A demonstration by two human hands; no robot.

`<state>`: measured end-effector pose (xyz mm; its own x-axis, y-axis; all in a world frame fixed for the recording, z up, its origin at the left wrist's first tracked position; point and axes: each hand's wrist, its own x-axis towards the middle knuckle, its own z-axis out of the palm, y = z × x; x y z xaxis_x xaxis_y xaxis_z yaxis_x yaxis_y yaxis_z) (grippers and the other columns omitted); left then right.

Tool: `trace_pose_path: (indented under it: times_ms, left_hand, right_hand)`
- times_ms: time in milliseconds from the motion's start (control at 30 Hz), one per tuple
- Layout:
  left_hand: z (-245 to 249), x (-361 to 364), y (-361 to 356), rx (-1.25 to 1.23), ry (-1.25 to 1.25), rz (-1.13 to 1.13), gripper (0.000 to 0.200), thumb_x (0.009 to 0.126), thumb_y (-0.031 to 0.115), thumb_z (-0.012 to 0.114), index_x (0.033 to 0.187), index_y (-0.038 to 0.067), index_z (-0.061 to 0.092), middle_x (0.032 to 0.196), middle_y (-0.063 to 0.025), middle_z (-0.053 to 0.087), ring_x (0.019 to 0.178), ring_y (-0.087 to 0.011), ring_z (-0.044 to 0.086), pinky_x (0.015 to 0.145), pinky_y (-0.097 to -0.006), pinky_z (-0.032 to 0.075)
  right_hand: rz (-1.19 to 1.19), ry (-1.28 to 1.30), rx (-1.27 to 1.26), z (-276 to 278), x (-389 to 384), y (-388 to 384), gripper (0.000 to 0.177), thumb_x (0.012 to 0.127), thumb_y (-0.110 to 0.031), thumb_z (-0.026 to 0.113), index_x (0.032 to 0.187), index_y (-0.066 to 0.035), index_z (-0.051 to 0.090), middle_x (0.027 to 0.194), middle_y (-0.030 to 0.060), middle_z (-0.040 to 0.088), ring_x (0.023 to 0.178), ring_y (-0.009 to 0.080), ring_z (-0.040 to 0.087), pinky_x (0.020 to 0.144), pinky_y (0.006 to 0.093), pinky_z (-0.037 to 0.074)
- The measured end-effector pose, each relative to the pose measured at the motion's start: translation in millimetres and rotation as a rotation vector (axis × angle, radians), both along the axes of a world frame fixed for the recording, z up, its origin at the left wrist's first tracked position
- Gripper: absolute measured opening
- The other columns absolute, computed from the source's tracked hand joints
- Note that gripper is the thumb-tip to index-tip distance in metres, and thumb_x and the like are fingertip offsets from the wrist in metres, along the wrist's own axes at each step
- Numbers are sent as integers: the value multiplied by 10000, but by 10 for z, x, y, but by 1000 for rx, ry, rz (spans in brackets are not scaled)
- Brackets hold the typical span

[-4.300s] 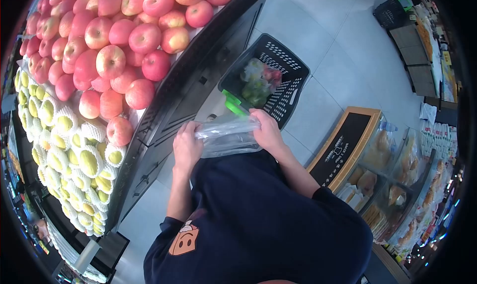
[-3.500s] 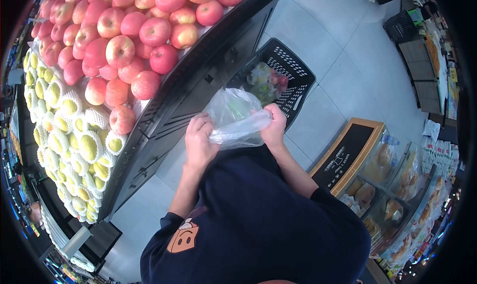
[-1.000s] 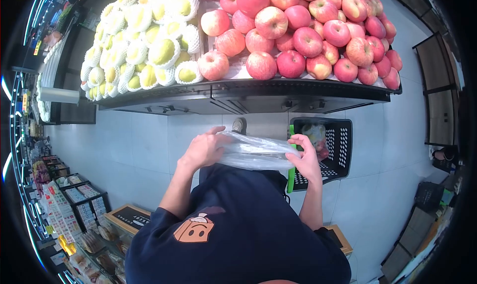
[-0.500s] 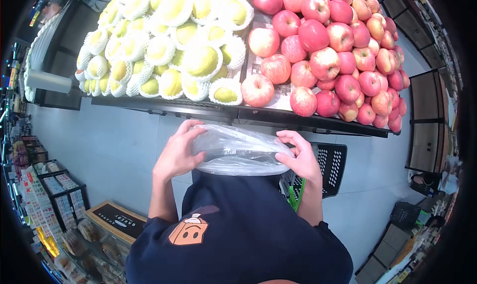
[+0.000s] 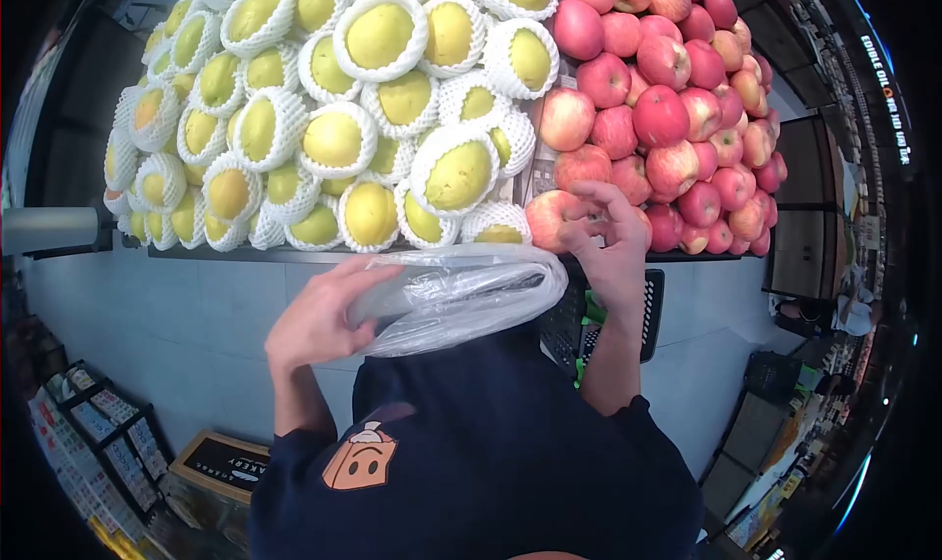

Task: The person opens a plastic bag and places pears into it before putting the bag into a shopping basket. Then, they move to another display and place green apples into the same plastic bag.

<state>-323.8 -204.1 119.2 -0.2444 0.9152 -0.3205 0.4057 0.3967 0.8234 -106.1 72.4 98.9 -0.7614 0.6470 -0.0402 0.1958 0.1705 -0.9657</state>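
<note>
My left hand (image 5: 324, 315) grips the left side of a clear plastic bag (image 5: 461, 300), fingers and thumb closed on its film. The bag hangs in front of my body with its mouth spread and its right end loose. Just beyond the bag, my right hand (image 5: 608, 246) is at the front row of the apples, its fingers curved and apart from the thumb. Its fingertips overlap the right side of a red-yellow apple (image 5: 549, 219) at the display's front edge. More red apples (image 5: 662, 115) are heaped behind that hand.
Yellow-green pears (image 5: 378, 35) in white foam nets are piled left of the apples. A black basket (image 5: 650, 310) with green parts sits low behind my right forearm. A roll of plastic bags (image 5: 49, 231) stands at far left, and a bakery sign (image 5: 221, 465) below it.
My right hand has let go of the bag's right side and moved forward to the front apple. The left hand keeps the bag and has shifted left. The display appears nearer.
</note>
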Motion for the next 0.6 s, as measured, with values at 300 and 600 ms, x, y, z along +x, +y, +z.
trace_pose_path:
  times_ms: [300, 600]
  left_hand:
    - [-60, -14, -30, 70, 20, 4, 689, 630, -37, 685, 1302, 103, 618, 1356, -154, 571, 995, -332, 665, 737, -344, 558]
    - [14, -19, 88, 173, 38, -42, 649, 671, -73, 658, 1295, 102, 624, 1328, -127, 588, 738, -246, 687, 634, -326, 565]
  right_hand:
    - [323, -158, 792, -109, -1113, -406, 884, 635, -219, 888, 1412, -169, 469, 1461, 229, 318, 1328, 442, 366, 1088, 509, 375]
    - [209, -22, 643, -316, -1126, -338, 787, 620, -150, 839, 1337, -143, 515, 1399, 201, 399, 1296, 380, 418, 1100, 481, 366]
